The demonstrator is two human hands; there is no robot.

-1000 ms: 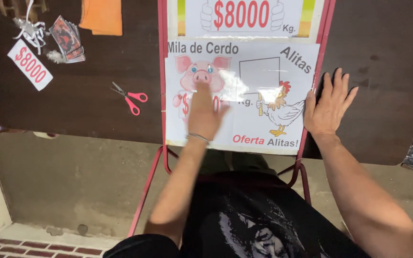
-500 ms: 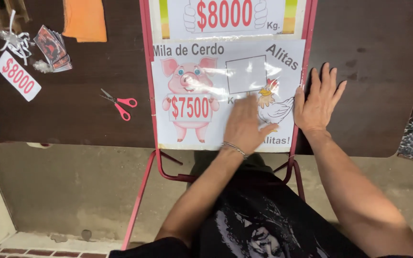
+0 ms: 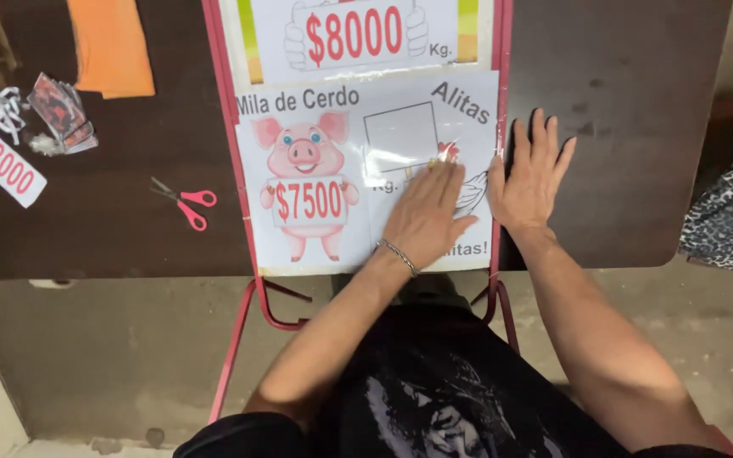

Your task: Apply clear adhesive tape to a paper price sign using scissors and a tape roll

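The dark brown table (image 3: pixel 621 127) runs off the frame's top. On it lies a glossy laminated poster (image 3: pixel 316 170), its chicken drawing hidden under the flat, open left hand (image 3: pixel 428 214). The right hand (image 3: pixel 532 174), fingers spread, presses the red metal frame (image 3: pixel 500 127). Red-handled scissors (image 3: pixel 181 202) lie left.

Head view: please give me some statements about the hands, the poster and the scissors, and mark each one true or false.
1. The left hand lies flat on the poster, over the right half with the bird drawing. True.
2. The right hand holds the scissors. False: it lies flat with spread fingers at the right edge of the poster; the scissors lie alone on the dark table, left of the red frame.
3. The scissors have red handles. True.
4. The left hand covers the pig drawing. False: the pig is in full view, left of that hand.
5. A bracelet is on the left wrist. True.
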